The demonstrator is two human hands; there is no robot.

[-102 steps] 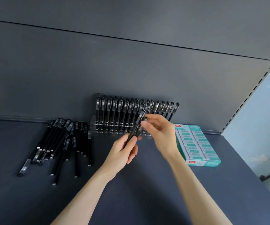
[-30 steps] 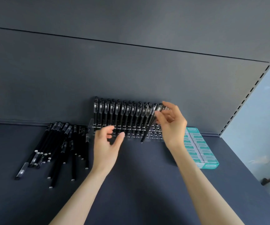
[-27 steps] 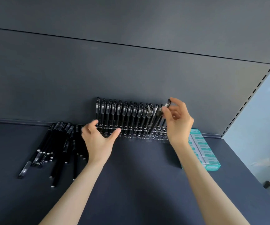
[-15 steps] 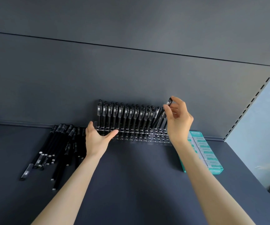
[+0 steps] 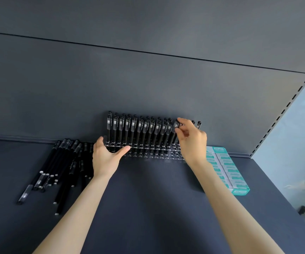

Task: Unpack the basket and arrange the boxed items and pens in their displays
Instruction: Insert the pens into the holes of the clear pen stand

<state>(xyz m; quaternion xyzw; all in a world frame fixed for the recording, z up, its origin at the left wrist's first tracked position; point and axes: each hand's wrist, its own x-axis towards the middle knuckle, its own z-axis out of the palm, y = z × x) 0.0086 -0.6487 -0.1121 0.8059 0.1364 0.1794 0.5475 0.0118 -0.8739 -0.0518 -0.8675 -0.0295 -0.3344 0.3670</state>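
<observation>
A clear acrylic pen holder (image 5: 148, 152) stands against the shelf's back wall, its rear rows filled with several upright black pens (image 5: 135, 128). My right hand (image 5: 191, 140) pinches the cap of one black pen (image 5: 175, 125) standing in the holder's right part. My left hand (image 5: 105, 156) lies with straight fingers and spread thumb against the holder's front left corner. A loose pile of black pens (image 5: 61, 162) lies flat to the left of the holder. A teal and white box of small boxed items (image 5: 226, 169) sits to the right, partly hidden by my right wrist.
The dark shelf surface (image 5: 148, 208) stretches toward me between my forearms. A dark back panel (image 5: 148, 79) rises behind the holder. A slotted upright (image 5: 285, 109) and a pale wall bound the shelf on the right.
My right hand has carried the pen from in front of the holder into its right part and lowered it upright. My left hand moved left and came to rest against the holder's corner.
</observation>
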